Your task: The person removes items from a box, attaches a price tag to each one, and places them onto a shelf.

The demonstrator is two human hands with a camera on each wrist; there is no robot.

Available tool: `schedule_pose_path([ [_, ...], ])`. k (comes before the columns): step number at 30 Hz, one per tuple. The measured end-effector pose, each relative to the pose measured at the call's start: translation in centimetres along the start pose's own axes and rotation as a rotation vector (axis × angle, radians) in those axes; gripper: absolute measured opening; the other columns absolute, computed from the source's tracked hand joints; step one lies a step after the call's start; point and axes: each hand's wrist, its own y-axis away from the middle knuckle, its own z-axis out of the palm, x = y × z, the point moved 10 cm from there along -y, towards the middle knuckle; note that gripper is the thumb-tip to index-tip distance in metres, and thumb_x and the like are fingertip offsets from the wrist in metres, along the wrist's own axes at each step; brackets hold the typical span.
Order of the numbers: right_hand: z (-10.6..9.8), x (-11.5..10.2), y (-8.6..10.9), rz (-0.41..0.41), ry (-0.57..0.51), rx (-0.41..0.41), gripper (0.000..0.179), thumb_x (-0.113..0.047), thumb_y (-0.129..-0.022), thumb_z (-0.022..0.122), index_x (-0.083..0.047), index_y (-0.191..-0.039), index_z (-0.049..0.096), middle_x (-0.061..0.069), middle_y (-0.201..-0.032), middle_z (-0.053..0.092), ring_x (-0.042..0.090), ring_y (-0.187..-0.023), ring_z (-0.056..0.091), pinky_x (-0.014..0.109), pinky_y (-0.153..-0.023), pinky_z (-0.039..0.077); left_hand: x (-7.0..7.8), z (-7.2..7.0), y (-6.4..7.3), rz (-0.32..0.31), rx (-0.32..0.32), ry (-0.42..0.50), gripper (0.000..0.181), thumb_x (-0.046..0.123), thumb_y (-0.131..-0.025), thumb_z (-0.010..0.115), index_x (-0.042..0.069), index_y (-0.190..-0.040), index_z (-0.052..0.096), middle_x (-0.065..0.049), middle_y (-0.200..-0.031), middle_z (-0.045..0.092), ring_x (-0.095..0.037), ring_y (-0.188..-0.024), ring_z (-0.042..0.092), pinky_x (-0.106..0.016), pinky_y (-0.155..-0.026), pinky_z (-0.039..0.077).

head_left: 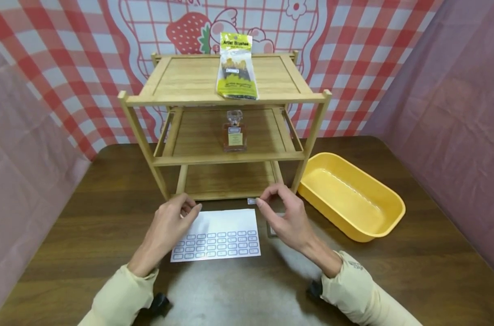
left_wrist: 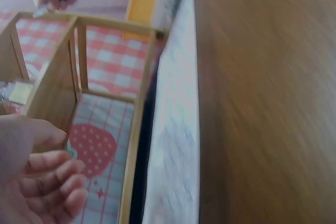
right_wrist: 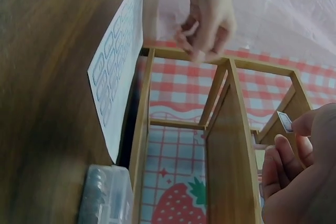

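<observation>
Between thumb and forefinger, my right hand (head_left: pixel 285 217) pinches a small white label sticker (head_left: pixel 251 201) with a dark border. The right wrist view shows the same sticker (right_wrist: pixel 285 121) standing out past the fingertips. My left hand (head_left: pixel 167 226) hovers over the left side of a white label sheet (head_left: pixel 226 220), fingers loosely curled and holding nothing. Several rows of bordered labels fill the sheet's near half; its far half is blank. A small clear plastic box (right_wrist: pixel 107 195) sits right of the sheet, partly hidden under my right hand in the head view.
A three-tier wooden shelf (head_left: pixel 228 160) stands behind the sheet. On its top tier lies a yellow artist brush pack (head_left: pixel 236 68), and a perfume bottle (head_left: pixel 234 136) stands on the middle tier; both bear a small label. To the right is a yellow plastic basin (head_left: pixel 349 199).
</observation>
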Motion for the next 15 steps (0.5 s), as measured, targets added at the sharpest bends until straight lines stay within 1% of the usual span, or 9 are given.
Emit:
schedule_pose_path([
  [5,0.7,0.9,0.3,0.091,-0.043,-0.04,0.016,0.008,-0.092,0.071,-0.005,-0.097,0.062,0.001,-0.092,0.064,0.017,-0.085,0.06,0.037,-0.074,0.054,2.8,0.5,-0.8,0.086,0.006,0.231,0.005,0.008,-0.096,0.075,0.005,-0.095,0.071,0.0,-0.08,0.067,-0.014,-0.07,0.06,-0.026,-0.064,0.053],
  [7,0.8,1.2,0.3,0.119,-0.051,-0.046,0.016,0.008,-0.092,0.072,-0.005,-0.096,0.063,0.001,-0.091,0.064,0.018,-0.084,0.06,0.039,-0.074,0.054,4.0,0.8,-1.0,0.124,0.0,0.305,0.005,0.008,-0.096,0.074,0.005,-0.095,0.071,0.002,-0.078,0.066,-0.013,-0.069,0.06,-0.025,-0.062,0.051],
  [8,0.9,1.3,0.3,0.132,-0.054,-0.048,0.016,0.008,-0.092,0.072,-0.004,-0.096,0.063,0.001,-0.091,0.064,0.018,-0.084,0.06,0.038,-0.074,0.054,4.5,1.0,-1.1,0.137,-0.007,0.334,0.004,0.009,-0.097,0.074,0.006,-0.095,0.071,0.003,-0.077,0.065,-0.013,-0.068,0.059,-0.025,-0.062,0.051],
  [11,1.1,1.6,0.3,0.162,-0.074,-0.059,0.014,0.008,-0.092,0.07,-0.004,-0.097,0.064,0.002,-0.092,0.065,0.018,-0.085,0.06,0.034,-0.075,0.054,5.8,2.0,-1.3,0.165,-0.049,0.414,0.004,0.011,-0.098,0.073,0.007,-0.098,0.071,0.004,-0.078,0.064,-0.013,-0.068,0.059,-0.025,-0.061,0.05],
  [15,1.3,1.8,0.5,0.197,-0.104,-0.073,0.012,0.007,-0.094,0.069,-0.004,-0.098,0.064,0.002,-0.092,0.066,0.018,-0.086,0.061,0.03,-0.076,0.053,7.0,3.2,-1.4,0.176,-0.116,0.505,0.006,0.012,-0.1,0.071,0.007,-0.102,0.072,0.003,-0.081,0.065,-0.014,-0.069,0.06,-0.025,-0.062,0.05],
])
